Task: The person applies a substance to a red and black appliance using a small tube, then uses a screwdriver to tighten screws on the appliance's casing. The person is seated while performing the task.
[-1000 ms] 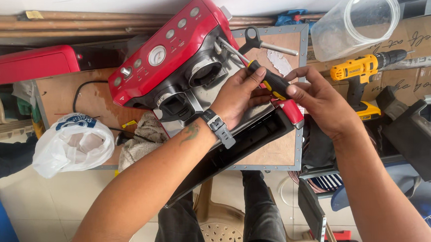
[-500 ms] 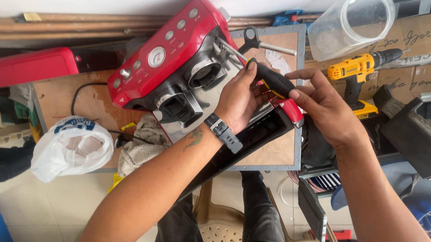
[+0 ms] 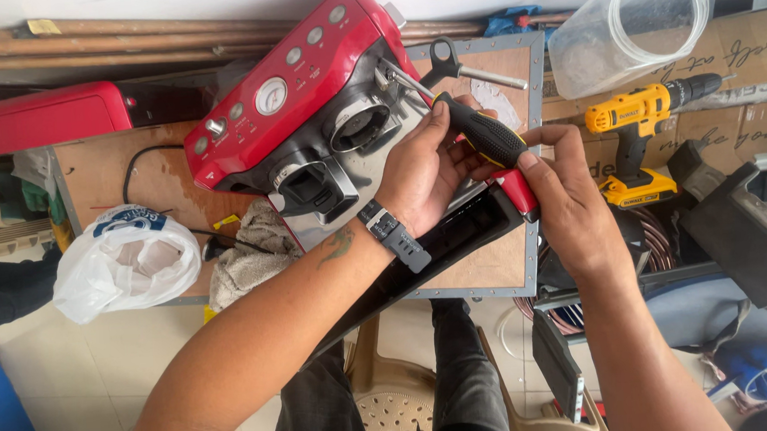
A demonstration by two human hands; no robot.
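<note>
since 1 s ago, screwdriver (image 3: 482, 134) tilted up and drawn closer, left hand (image 3: 423, 177) wrapped on its black grip, right hand (image 3: 565, 199) pinching the red butt; tip now nearer the metal front of the red espresso machine (image 3: 308, 114), lying tipped on the wooden board (image 3: 101, 173).
</note>
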